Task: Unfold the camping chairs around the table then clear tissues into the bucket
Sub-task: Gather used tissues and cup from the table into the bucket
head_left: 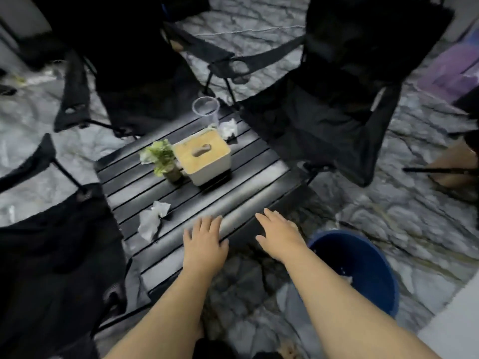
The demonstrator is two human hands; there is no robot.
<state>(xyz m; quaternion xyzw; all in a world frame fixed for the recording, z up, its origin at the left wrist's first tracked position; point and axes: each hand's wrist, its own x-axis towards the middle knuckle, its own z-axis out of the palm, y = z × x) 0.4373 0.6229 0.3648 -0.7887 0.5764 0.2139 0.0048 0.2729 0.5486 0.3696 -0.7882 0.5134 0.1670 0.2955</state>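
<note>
Chairs unfolded, I'm judging tissue-clearing step starting. Left hand (204, 244) and right hand (278, 235) hovering empty, fingers spread, over table (248, 177) near edge. Nearest tissue (151, 220) lying left on table; bucket (363, 265) sitting right of table. Next: reaching left, pinching tissue.

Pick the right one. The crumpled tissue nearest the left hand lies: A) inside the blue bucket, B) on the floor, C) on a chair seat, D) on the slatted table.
D: the crumpled tissue lies on the black slatted table, just beyond the left hand.
</note>
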